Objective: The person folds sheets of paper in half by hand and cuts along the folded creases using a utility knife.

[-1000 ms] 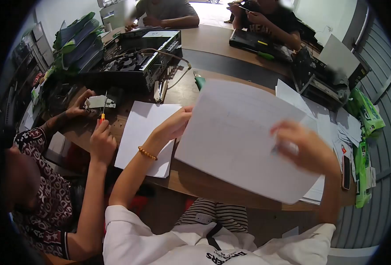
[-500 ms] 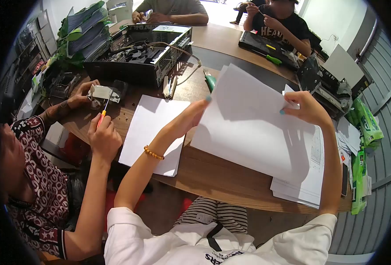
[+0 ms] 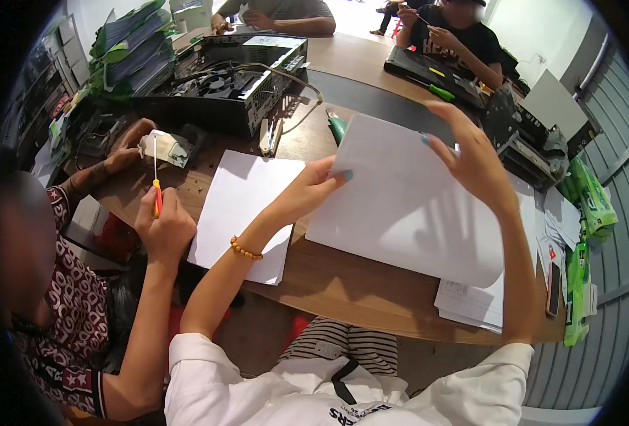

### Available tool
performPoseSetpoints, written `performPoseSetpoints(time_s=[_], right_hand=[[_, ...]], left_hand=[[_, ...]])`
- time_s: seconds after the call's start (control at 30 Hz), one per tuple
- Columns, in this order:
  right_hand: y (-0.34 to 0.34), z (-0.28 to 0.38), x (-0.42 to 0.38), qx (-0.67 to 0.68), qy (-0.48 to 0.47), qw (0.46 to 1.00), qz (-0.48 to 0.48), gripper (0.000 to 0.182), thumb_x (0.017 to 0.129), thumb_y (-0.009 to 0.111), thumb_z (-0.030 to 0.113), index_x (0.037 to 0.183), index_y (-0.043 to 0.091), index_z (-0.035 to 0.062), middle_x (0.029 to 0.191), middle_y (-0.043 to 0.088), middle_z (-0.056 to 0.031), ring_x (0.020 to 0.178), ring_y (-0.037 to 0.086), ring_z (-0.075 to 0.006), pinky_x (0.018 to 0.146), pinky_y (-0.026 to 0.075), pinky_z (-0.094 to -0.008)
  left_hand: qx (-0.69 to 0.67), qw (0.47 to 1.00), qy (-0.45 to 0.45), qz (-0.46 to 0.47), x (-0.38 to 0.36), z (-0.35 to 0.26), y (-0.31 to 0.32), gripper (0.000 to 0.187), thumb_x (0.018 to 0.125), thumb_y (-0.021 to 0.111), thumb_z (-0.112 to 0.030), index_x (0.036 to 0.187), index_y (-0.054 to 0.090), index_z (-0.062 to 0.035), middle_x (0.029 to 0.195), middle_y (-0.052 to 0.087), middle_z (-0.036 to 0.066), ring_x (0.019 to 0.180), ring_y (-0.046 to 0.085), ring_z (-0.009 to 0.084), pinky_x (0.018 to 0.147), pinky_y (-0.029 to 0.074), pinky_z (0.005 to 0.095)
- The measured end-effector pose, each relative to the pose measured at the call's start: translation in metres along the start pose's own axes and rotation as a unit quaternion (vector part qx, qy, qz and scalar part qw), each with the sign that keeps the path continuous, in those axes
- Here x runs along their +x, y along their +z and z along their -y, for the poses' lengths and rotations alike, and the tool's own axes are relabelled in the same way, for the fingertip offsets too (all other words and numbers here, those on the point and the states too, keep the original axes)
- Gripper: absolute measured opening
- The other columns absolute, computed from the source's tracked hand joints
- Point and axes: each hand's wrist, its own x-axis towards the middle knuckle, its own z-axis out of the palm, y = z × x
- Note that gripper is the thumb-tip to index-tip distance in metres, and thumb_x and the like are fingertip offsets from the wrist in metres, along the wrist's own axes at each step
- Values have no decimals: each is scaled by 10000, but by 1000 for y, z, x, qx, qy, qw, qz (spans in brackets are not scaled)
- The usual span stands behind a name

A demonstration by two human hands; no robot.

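Note:
A large white sheet of paper (image 3: 400,206) is held up at a slant over the table. On its left edge, my left hand (image 3: 306,190) has closed, thumb on the near face and fingers behind. My right hand (image 3: 467,153) is open at the upper right edge, index finger and thumb spread apart, with the thumb tip right at the paper's border. Left of the held sheet lies a stack of white paper (image 3: 243,213), partly under my left forearm. Printed papers (image 3: 471,305) show below the sheet's lower right corner.
A co-worker's hand (image 3: 164,224) on the left holds a screwdriver (image 3: 157,192) against a small pale part (image 3: 165,148). Beyond stands an opened computer case (image 3: 208,106). Across the table are a black laptop (image 3: 428,71) and two people. A phone (image 3: 554,287) lies at the right edge.
My right hand has loosened its pinch and spread its fingers, moving slightly left and up. The sheet's upper edge has lowered, and my left thumb now lies farther over its face.

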Motion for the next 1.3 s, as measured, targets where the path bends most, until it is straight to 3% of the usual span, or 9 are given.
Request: performPoseSetpoints(time_s=[0.2,0.23,0.47,0.63,0.87,0.93,1.07,1.13,1.3], right_hand=[[44,36,22,-10,-35,999,40,289,861,485,117,1121,520,-6,959,608,-174,848,605,-334,739,489,-411],[42,44,23,5,25,997,79,293,876,478,101,1165,513,68,1039,597,-137,867,590,-324,751,474,-400],[54,38,22,13,1,999,50,293,866,482,79,1158,513,71,996,602,-133,843,591,-318,738,474,-398],[58,40,23,21,-30,999,18,220,835,517,82,1041,547,11,932,612,-165,806,604,-338,713,484,-411],[52,39,28,39,12,997,72,164,826,537,37,989,537,18,842,620,-170,739,601,-335,666,474,-385],[47,34,30,133,36,989,57,114,823,532,79,918,572,30,749,611,-188,724,593,-366,641,469,-420],[41,28,32,142,42,988,39,110,821,538,86,892,583,14,783,617,-193,734,594,-366,640,464,-416],[44,27,30,119,52,991,42,122,820,543,91,906,596,22,787,618,-192,737,595,-363,648,463,-415],[43,28,30,110,36,993,39,135,822,549,110,910,606,25,790,621,-192,743,595,-362,662,463,-411]], left_hand=[[-17,1000,2,8,-1,6,-3,318,913,493,-180,1176,493,-2,1034,576,21,928,516,67,816,423,231],[-2,1000,-9,2,-1,6,-5,318,910,491,-166,1181,487,0,1043,572,26,940,515,71,826,419,237],[-19,1000,10,7,-3,4,0,303,941,427,-182,1177,473,1,1019,552,27,924,499,70,809,428,242],[-27,1000,6,-1,-3,5,-1,308,909,455,-156,1178,483,-10,1019,558,13,917,496,62,807,410,241],[0,999,-48,2,-5,1,-2,302,913,407,-110,1187,457,6,1029,547,33,958,483,82,855,401,253],[-26,1000,-4,1,-4,2,0,384,904,455,-160,1252,412,-2,1070,531,37,988,476,94,886,380,259],[-5,1000,18,-7,-5,2,7,426,897,445,-136,1293,364,-1,1165,481,64,1086,431,123,958,329,282],[30,998,-37,40,-6,-4,7,544,870,387,-42,1382,207,-7,1317,369,110,1222,334,168,1027,257,300],[32,998,-35,48,-7,-2,9,530,875,368,-26,1378,204,-6,1316,367,109,1230,323,167,1033,246,300]])
